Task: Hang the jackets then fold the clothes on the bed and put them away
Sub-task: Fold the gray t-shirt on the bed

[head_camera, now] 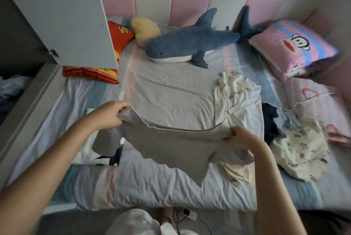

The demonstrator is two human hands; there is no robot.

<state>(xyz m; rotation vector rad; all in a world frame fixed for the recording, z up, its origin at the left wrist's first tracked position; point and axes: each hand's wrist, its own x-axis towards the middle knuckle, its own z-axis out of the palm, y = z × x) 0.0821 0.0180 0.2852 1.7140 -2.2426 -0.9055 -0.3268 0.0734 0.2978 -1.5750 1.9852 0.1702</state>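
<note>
**Inspector:** Start at the left. What is showing?

**Officer:** A white cupboard door (57,16) is standing open over the bed's (152,187) left edge. A red pillow (91,73) is lying beneath it. The left grip (108,115) is clenching one bunched corner of the grey shirt (171,145), fingers curled round the cloth.

**Inspector:** Where is that shirt sitting?

**Officer:** It is hanging stretched between both grips above the bed's near half, its lower edge drooping toward the striped sheet. Beyond it, a blue shark toy (190,46) is lying across the bed near the headboard, its nose beside a yellow cushion (145,32).

**Inspector:** And the right side?

**Officer:** The right grip (241,137) is grasping the shirt's other corner, thumb on top. A cream top (233,97) is lying spread just behind that grip. Further right, a dark garment (269,120) is lying crumpled against a printed cream garment (300,149). A pink pillow (292,46) is resting in the far right corner.
</note>
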